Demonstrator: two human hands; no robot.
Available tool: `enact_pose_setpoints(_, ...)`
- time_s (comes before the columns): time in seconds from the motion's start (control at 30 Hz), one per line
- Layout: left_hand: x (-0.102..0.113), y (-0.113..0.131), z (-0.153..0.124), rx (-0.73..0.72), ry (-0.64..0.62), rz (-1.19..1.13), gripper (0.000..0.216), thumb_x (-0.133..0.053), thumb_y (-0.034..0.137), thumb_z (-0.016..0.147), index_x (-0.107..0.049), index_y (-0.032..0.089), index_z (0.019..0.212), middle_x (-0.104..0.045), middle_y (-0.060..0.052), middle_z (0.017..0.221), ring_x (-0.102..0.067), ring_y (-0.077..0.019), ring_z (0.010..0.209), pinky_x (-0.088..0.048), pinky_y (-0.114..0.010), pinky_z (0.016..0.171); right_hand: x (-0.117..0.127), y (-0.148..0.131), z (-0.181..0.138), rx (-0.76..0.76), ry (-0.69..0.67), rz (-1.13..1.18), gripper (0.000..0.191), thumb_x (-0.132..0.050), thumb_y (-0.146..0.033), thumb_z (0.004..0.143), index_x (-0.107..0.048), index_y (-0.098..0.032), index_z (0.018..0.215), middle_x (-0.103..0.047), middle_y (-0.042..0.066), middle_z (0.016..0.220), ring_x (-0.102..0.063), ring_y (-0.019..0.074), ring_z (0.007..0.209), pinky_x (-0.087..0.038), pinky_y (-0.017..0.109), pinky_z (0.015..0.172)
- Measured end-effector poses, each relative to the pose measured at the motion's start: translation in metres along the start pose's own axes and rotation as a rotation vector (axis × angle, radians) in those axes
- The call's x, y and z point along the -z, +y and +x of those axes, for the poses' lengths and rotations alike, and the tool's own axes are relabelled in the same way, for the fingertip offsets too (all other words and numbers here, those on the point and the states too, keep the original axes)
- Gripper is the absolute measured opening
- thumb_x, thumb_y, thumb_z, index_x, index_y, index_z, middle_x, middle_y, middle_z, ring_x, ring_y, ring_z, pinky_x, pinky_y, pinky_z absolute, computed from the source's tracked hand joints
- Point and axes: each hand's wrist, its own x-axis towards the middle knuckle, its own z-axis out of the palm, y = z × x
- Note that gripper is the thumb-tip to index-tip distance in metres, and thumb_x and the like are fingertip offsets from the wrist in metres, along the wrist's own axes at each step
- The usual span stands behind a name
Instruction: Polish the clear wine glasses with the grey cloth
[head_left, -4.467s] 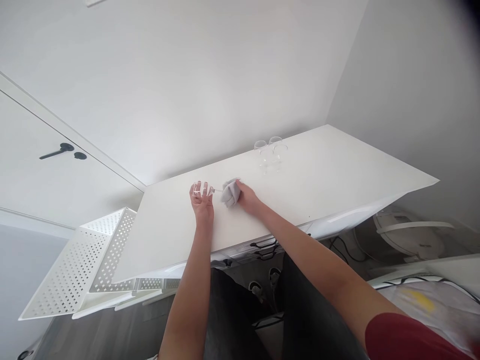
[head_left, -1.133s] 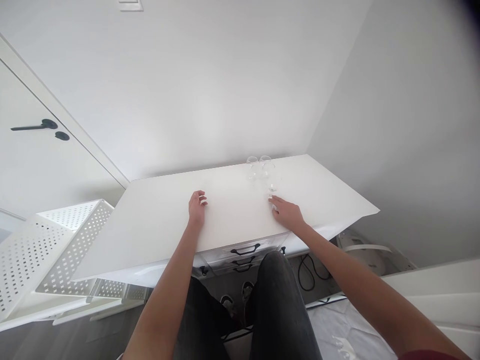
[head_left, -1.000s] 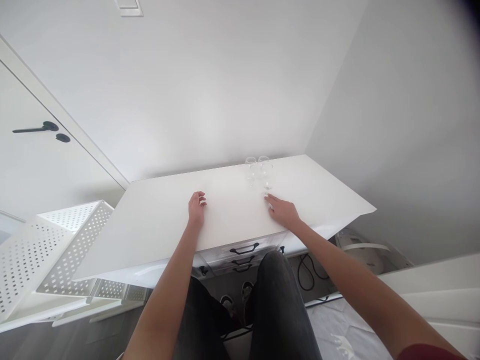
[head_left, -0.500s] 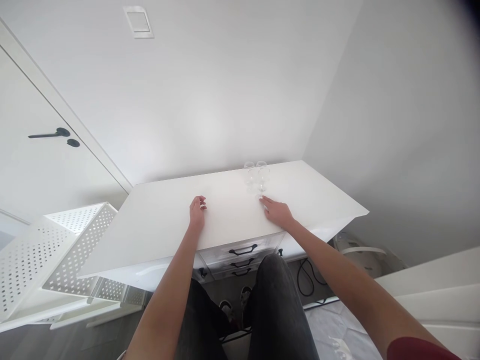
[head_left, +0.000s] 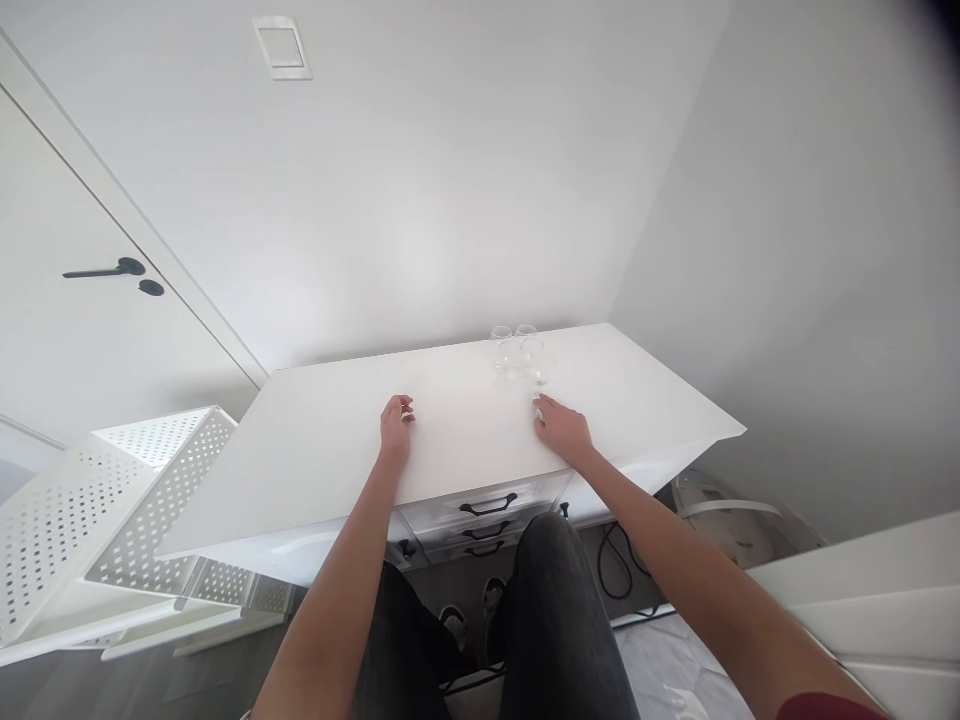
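Several clear stemmed glasses stand close together near the back edge of the white cabinet top (head_left: 450,430), right of its middle. My right hand (head_left: 564,432) is closed at the stem and foot of the nearest wine glass (head_left: 533,352), on the front right of the group. Its bowl rises above my fingertips, while part of the foot is hidden by them. Another glass (head_left: 502,350) stands just to the left. My left hand (head_left: 395,425) rests on its side on the cabinet top, fingers loosely curled and apart, with nothing visible in it.
Below the top are drawers with black handles (head_left: 489,506). A white perforated rack (head_left: 67,510) stands at the left, beside a door with a black handle (head_left: 105,270). A wall rises behind the cabinet. A black cable (head_left: 615,565) lies on the floor at right.
My right hand has shifted slightly right, and the nearest glass has moved right with it, a little apart from the others. My left hand has stayed in place.
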Motion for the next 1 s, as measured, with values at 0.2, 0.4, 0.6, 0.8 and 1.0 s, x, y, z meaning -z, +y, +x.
enact_pose_setpoints(0.2, -0.001, 0.006, -0.003, -0.007, 0.033, 0.038, 0.035, -0.050, 0.055, 0.097, -0.064, 0.023, 0.089, -0.064, -0.008, 0.112, -0.056, -0.0167, 0.089, -0.047, -0.030, 0.073, 0.000, 0.002, 0.001, -0.056, 0.011, 0.026, 0.052, -0.038, -0.029, 0.101, -0.058, -0.027, 0.149, -0.049, 0.004, 0.166, -0.069, 0.0262, 0.124, -0.058, 0.042, 0.097)
enact_pose_setpoints(0.4, 0.024, 0.017, -0.018, -0.059, 0.085, 0.276, 0.029, -0.049, 0.048, 0.096, -0.061, 0.024, 0.088, -0.062, -0.008, 0.107, -0.058, -0.0200, 0.094, -0.048, -0.033, 0.080, 0.003, 0.000, -0.003, -0.066, 0.031, 0.045, 0.054, -0.038, -0.031, 0.101, -0.054, -0.027, 0.152, -0.043, 0.006, 0.169, -0.072, 0.0259, 0.111, -0.058, 0.040, 0.089)
enact_pose_setpoints(0.6, 0.151, 0.050, -0.045, -0.133, 0.234, 1.207, 0.023, -0.058, 0.039, 0.087, -0.067, 0.022, 0.099, -0.063, -0.017, 0.112, -0.058, -0.0364, 0.113, -0.043, -0.053, 0.105, 0.016, 0.065, -0.033, -0.225, 0.045, 0.008, 0.044, -0.039, -0.031, 0.100, -0.064, -0.022, 0.135, -0.064, 0.015, 0.142, -0.071, 0.0293, 0.102, -0.053, 0.040, 0.085)
enact_pose_setpoints(0.8, 0.269, 0.085, -0.070, 0.233, 0.582, 1.524, 0.060, -0.049, 0.050, 0.092, -0.059, 0.010, 0.136, -0.046, -0.031, 0.152, -0.041, -0.0508, 0.142, -0.034, -0.064, 0.112, 0.048, 0.206, -0.059, -0.573, 0.066, -0.061, 0.052, -0.043, -0.047, 0.102, -0.070, -0.017, 0.135, -0.059, 0.027, 0.130, -0.069, 0.0328, 0.090, -0.046, 0.046, 0.074)
enact_pose_setpoints(1.0, 0.307, 0.108, -0.056, 0.562, 0.543, 1.474, 0.078, -0.040, 0.054, 0.097, -0.044, -0.004, 0.149, -0.048, -0.034, 0.156, -0.045, -0.0478, 0.146, -0.041, -0.058, 0.109, 0.057, 0.289, -0.063, -0.765, 0.219, -0.012, 0.075, -0.076, -0.057, 0.087, -0.070, 0.000, 0.135, -0.068, 0.036, 0.108, -0.069, 0.0307, 0.082, -0.045, 0.044, 0.066)
